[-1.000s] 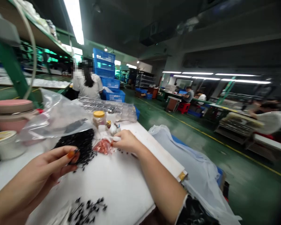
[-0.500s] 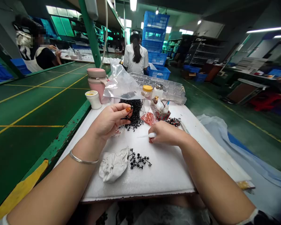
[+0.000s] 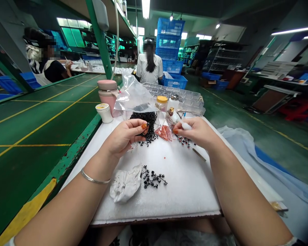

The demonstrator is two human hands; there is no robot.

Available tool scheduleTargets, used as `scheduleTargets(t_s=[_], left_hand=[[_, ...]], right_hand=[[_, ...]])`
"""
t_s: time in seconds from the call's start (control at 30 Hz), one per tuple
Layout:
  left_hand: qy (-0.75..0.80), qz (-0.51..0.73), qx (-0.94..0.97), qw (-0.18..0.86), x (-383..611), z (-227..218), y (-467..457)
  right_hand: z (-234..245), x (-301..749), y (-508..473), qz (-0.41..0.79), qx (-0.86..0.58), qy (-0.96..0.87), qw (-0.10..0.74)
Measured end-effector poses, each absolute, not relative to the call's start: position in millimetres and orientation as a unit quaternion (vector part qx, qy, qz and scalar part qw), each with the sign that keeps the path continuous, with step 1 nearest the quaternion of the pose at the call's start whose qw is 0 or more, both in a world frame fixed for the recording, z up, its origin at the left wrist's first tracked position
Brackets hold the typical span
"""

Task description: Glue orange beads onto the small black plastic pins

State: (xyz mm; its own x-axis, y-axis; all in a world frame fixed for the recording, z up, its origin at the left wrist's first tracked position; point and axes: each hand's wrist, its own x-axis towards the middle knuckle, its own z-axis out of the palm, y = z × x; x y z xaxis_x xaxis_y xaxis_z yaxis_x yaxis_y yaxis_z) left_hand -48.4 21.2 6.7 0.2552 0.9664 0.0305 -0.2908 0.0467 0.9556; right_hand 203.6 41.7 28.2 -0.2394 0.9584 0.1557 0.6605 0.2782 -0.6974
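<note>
My left hand (image 3: 125, 135) pinches a small black plastic part (image 3: 147, 124) between thumb and fingertip, just in front of the heap of black parts (image 3: 150, 126). My right hand (image 3: 199, 131) is closed around a small white dropper bottle (image 3: 186, 126), its thin tip hard to make out against the things behind. Below that hand lie black parts with red bits (image 3: 183, 140) and a flat metal strip (image 3: 199, 154). Between the hands rests a clear bag of red-orange pieces (image 3: 164, 132). Several loose black parts (image 3: 154, 177) lie nearer me, beside a crumpled white cloth (image 3: 125, 184).
On the white foam board (image 3: 187, 191) sits a tiny red bit (image 3: 164, 158). Behind stand a pink thermos (image 3: 106, 94), a white tub (image 3: 104, 113), a yellow-lidded jar (image 3: 161, 102) and a clear compartment tray (image 3: 190, 97). Two people work farther off, near stacked blue crates (image 3: 169, 44).
My right hand has moved up and away to the right with the dropper bottle, uncovering the red bit and metal strip. My left hand keeps its pinch, nearly in place.
</note>
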Motion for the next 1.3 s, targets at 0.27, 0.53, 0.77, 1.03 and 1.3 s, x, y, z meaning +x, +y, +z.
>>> scheduleTargets(t_s=[0.27,0.53,0.77,1.03,1.3], left_hand=[[0.353,0.486,0.486,0.635,-45.6,5.7,20.2],[0.355,0.479,0.494,0.633,-43.7,1.8,20.0],[0.359,0.473,0.500,0.630,-43.0,2.7,19.6],[0.364,0.475,0.501,0.626,-43.4,1.9,20.4],[0.363,0.473,0.496,0.631,-43.3,2.6,21.2]], right_hand=[[5.9,213.6,68.5,0.040,-0.598,-0.628,0.497],[-9.4,218.1,88.8,0.087,-0.578,-0.613,0.532],[-12.3,214.2,92.7,0.101,-0.548,-0.640,0.529],[-0.3,214.1,79.6,-0.005,-0.525,-0.608,0.595],[19.4,204.5,49.1,0.257,-0.429,-0.657,0.565]])
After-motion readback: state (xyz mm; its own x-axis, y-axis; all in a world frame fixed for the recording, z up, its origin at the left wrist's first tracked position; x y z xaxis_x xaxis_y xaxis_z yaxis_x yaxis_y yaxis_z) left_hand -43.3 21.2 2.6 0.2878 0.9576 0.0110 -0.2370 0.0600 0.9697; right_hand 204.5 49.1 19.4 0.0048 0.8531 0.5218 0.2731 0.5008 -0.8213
